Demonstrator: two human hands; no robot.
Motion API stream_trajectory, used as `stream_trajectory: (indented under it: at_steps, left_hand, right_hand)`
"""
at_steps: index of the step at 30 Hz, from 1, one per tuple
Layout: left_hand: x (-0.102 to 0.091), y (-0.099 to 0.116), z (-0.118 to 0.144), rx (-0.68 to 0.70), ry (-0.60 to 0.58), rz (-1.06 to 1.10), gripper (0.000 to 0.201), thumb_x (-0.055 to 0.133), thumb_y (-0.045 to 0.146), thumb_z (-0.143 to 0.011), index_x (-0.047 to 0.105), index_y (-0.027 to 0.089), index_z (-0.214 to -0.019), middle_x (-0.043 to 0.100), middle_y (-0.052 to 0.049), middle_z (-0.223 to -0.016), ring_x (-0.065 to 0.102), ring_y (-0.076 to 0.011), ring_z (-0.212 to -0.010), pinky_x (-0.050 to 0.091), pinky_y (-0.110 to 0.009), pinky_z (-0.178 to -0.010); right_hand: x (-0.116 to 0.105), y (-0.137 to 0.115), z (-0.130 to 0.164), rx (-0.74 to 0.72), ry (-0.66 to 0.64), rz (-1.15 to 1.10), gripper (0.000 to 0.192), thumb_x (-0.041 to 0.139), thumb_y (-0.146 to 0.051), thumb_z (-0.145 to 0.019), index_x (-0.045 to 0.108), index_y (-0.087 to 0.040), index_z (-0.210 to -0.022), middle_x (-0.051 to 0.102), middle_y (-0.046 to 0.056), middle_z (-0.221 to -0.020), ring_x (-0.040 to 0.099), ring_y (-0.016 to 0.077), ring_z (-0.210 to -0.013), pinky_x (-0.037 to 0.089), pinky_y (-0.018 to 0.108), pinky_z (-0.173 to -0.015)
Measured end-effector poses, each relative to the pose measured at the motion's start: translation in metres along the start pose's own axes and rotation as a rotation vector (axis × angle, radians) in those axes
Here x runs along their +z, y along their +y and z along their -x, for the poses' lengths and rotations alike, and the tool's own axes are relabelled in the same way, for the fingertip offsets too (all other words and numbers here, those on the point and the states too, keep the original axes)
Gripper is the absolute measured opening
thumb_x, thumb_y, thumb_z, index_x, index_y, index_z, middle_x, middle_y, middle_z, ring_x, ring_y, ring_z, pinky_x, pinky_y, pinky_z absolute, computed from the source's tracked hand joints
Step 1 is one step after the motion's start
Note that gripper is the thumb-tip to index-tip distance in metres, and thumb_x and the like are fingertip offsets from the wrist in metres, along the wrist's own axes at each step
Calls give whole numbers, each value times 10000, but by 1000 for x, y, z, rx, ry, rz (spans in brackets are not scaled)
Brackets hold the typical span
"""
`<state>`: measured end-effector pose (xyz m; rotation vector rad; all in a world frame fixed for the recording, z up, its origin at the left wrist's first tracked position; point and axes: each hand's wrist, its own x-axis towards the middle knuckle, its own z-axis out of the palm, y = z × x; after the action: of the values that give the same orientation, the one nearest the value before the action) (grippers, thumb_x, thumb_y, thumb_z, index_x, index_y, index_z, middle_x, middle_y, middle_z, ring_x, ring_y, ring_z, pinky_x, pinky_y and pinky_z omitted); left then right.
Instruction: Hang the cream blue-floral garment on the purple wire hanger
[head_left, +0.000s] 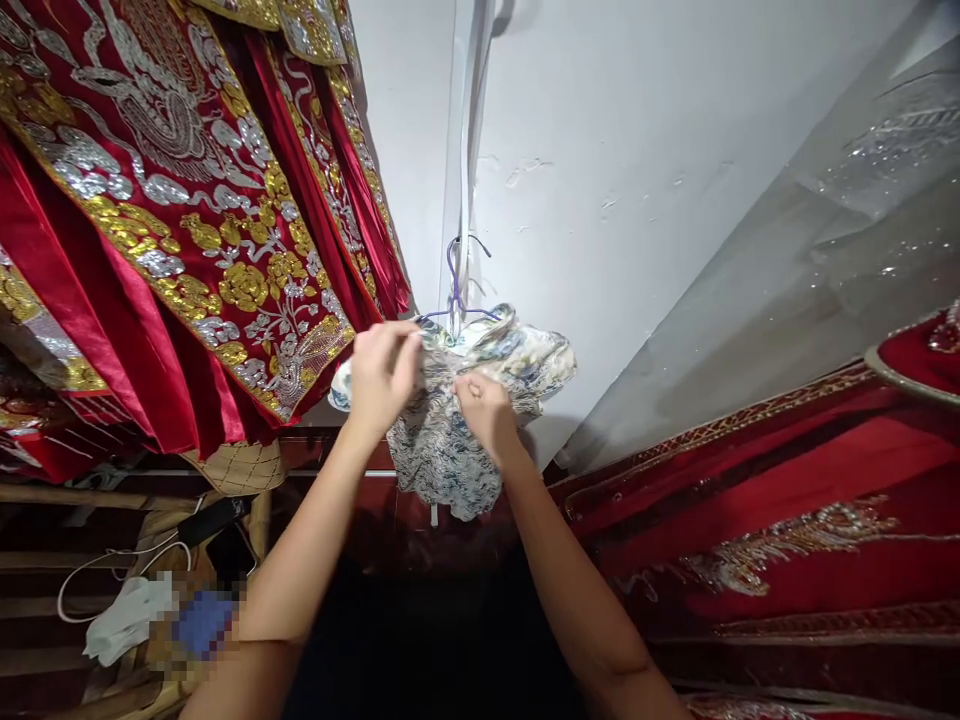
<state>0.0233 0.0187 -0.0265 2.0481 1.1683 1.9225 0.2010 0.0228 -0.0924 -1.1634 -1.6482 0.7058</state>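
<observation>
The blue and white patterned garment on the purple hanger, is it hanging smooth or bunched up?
Bunched up. The patterned garment is gathered in folds under the purple hanger, with the left hand and right hand gripping its top.

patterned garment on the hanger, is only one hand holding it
No, both the left hand and the right hand grip the patterned garment just below the purple hanger.
</observation>
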Motion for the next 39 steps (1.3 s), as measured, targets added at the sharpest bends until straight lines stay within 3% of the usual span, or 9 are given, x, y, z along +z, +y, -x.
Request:
stream_trajectory:
  at_steps: [5, 11, 15, 20, 23, 28, 32, 35, 39]
  left_hand:
    - [-44, -62, 24, -677, 506, 741, 197, 577, 270, -930, 556, 177, -758, 603, -9, -737, 592, -113, -722, 498, -222, -769]
    - [-17, -103, 120, -1037, 516, 830, 162, 644, 203, -829, 561, 164, -696, 586, 1, -630, 595, -116, -653, 500, -251, -741]
    - [16, -80, 154, -934, 142, 565, 198, 717, 336, -801, 684, 159, -882, 691, -36, -865, 625, -165, -812, 478, -289, -796]
    - [27, -22, 123, -552, -152, 469, 241, 558, 412, -959, 644, 187, -949, 654, -53, -972, 601, -189, -939, 466, -303, -885]
    - [30, 4, 103, -375, -324, 431, 225, 538, 392, -977, 646, 195, -966, 636, -86, -1044, 597, -218, -1030, 458, -339, -948]
    - [21, 3, 103, -344, -511, 322, 380, 483, 427, -996, 551, 250, -1324, 482, -104, -1442, 417, -262, -1373, 314, -397, -1152]
    - [-3, -15, 129, -458, -884, 221, 398, 437, 493, -992, 641, 178, -1124, 693, -70, -1028, 628, -236, -968, 470, -331, -916]
    - [-29, -28, 145, -528, -875, 41, 355, 498, 498, -946, 662, 188, -892, 675, -31, -779, 616, -217, -752, 465, -291, -757]
    - [-66, -46, 146, -600, -671, 0, 191, 628, 417, -863, 670, 239, -808, 653, -37, -687, 639, -257, -709, 445, -290, -697]
  right_hand:
    - [15, 41, 41, 136, -45, -124, 359, 532, -470, -923, 608, -190, -711, 487, -24, -531, 459, 131, -510, 333, 254, -523]
    - [22, 56, 86, 269, -76, -351, 350, 546, -448, -921, 600, -188, -693, 476, -31, -485, 425, 125, -473, 322, 257, -495]
    - [14, 61, 96, 266, -209, -242, 376, 548, -459, -925, 628, -185, -680, 532, 0, -558, 469, 145, -544, 369, 270, -542]
    - [4, 46, 86, 222, -116, -187, 415, 456, -566, -964, 669, -210, -985, 658, 65, -902, 594, 217, -841, 485, 315, -773]
    - [4, 28, 79, 170, -232, -382, 501, 301, -562, -1012, 630, -230, -1192, 667, 77, -1038, 622, 229, -999, 490, 346, -920]
    - [-9, 5, 66, 22, -470, -284, 289, 667, -316, -837, 653, -202, -1102, 674, 35, -887, 638, 220, -854, 519, 334, -819]
    - [-33, 6, 26, -107, -365, 1, 147, 598, -136, -755, 707, -184, -840, 641, 11, -720, 572, 167, -660, 468, 278, -645]
    - [-42, 20, -16, -93, -70, -38, 471, 594, -133, -730, 688, -214, -1184, 666, -2, -766, 578, 161, -662, 481, 282, -676]
    - [-34, 45, -47, 18, -77, -135, 473, 651, -217, -717, 713, -182, -1185, 737, 54, -905, 652, 205, -836, 501, 335, -842]
